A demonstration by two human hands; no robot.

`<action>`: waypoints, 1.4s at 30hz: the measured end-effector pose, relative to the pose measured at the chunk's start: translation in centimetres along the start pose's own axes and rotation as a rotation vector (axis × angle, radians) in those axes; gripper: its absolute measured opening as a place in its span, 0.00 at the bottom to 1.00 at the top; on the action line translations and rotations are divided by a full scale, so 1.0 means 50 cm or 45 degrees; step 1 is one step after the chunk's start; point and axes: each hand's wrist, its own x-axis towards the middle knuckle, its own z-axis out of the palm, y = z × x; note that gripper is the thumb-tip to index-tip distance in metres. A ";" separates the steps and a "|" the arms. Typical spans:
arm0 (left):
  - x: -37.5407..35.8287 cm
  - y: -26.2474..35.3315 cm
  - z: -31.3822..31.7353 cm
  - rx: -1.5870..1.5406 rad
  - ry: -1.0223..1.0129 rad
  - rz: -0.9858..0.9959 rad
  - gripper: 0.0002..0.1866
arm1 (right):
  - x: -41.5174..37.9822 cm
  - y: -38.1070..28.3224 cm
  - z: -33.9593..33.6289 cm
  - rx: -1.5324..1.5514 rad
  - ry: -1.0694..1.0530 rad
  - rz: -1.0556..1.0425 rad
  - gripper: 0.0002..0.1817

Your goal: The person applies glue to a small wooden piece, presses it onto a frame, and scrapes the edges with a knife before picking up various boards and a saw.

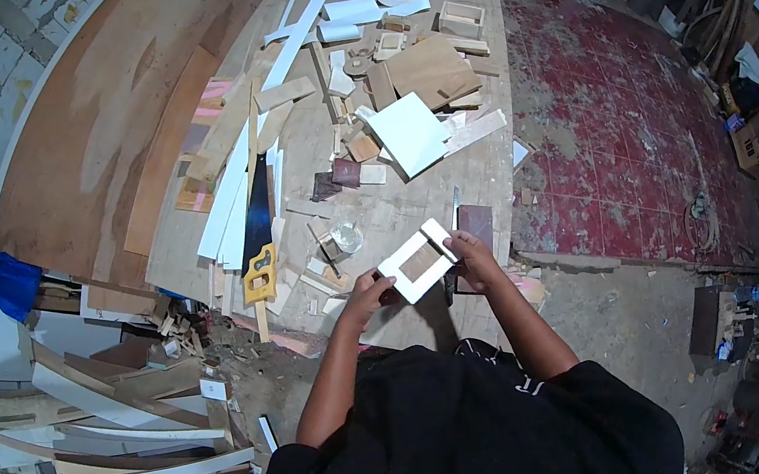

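Between my hands, above the front edge of the wooden table point(415, 205), is a small white frame point(416, 283) with a rectangular opening. My left hand point(368, 298) pinches its left edge. My right hand point(474, 261) grips the right side, where a raised white strip runs along the frame. Behind my left hand stands a clear container point(346, 237). A dark reddish block point(474, 224) lies just beyond my right hand, with a thin blade beside it.
A saw with a yellow handle point(259, 273) lies at the table's left side near long white strips point(235, 196). A white square panel point(409, 134) and wood offcuts cover the middle. Curved boards point(137, 473) are stacked at lower left; red tiled floor point(604, 126) lies right.
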 end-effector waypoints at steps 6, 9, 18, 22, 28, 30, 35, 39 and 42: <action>-0.021 0.008 0.044 0.150 0.012 -0.300 0.25 | 0.006 -0.008 0.004 0.152 0.053 -0.050 0.19; -0.007 -0.026 0.038 0.101 -0.195 -0.285 0.24 | 0.010 -0.003 0.002 0.209 0.101 -0.042 0.17; 0.031 -0.039 0.027 0.104 -0.376 -0.170 0.21 | 0.019 0.007 -0.014 0.143 -0.058 -0.056 0.17; 0.040 -0.035 0.036 0.182 -0.269 -0.058 0.19 | 0.000 -0.007 0.009 0.096 -0.072 -0.051 0.20; 0.051 -0.050 0.036 0.161 -0.199 0.099 0.23 | -0.006 0.015 -0.002 0.017 -0.212 -0.013 0.20; 0.057 -0.065 0.037 0.060 -0.077 0.162 0.24 | -0.009 0.018 -0.004 -0.076 -0.196 -0.002 0.20; 0.028 -0.029 0.044 -0.036 -0.109 0.098 0.24 | -0.003 0.024 -0.014 -0.062 -0.156 0.086 0.16; 0.036 -0.019 0.010 -0.232 -0.207 -0.100 0.27 | -0.016 0.009 -0.012 -0.015 -0.190 0.080 0.15; 0.034 -0.003 0.002 -0.156 -0.098 -0.008 0.27 | -0.007 0.002 -0.026 -0.090 -0.235 0.018 0.15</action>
